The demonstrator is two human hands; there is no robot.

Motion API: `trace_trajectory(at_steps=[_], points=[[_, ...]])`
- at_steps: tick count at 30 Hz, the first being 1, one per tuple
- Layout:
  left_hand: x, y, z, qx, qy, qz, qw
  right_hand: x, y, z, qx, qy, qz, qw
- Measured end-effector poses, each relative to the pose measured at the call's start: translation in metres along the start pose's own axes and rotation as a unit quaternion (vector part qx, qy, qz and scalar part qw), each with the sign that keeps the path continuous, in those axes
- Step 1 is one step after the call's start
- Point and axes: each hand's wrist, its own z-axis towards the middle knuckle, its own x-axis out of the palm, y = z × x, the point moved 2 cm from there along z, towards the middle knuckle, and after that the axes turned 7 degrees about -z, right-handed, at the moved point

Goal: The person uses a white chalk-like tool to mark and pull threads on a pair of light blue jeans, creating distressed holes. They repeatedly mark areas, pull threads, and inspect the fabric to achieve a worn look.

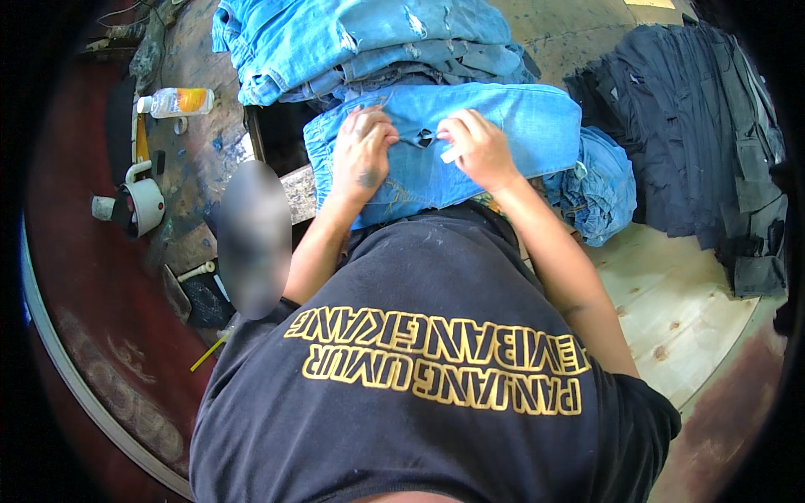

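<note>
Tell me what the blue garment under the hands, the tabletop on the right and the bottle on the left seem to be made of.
Blue garment: looks like washed denim, with a faded matte weave and stitched seams. Tabletop: apparently bare pale wood, showing knots and plank lines. Bottle: probably clear plastic, see-through, with a white cap and a yellow label.

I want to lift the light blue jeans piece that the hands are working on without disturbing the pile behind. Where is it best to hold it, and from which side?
Probably the near folded edge of the light blue jeans, from the person's side. The left hand and right hand already rest on top, and the stack of jeans blocks the far side.
</note>
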Motion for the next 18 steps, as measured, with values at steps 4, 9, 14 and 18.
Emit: trace_trajectory(at_steps=[4, 9, 14, 18], points=[[-0.017, 0.003, 0.007, 0.025, -0.007, -0.008, 1.0, -0.004, -0.011, -0.005, 0.007, -0.02, 0.05, 0.999], [-0.025, -0.03, 0.013, 0.008, -0.022, 0.048, 0.999, -0.016, -0.007, 0.004, 0.08, 0.022, 0.147, 0.986], [-0.003, -0.072, 0.01, -0.28, 0.177, -0.156, 0.931, -0.039, 0.02, 0.012, 0.029, -0.001, 0.121, 0.992], [0.004, -0.073, 0.008, -0.417, 0.133, -0.334, 0.835, -0.045, 0.023, 0.001, 0.257, -0.014, 0.09, 0.962]])
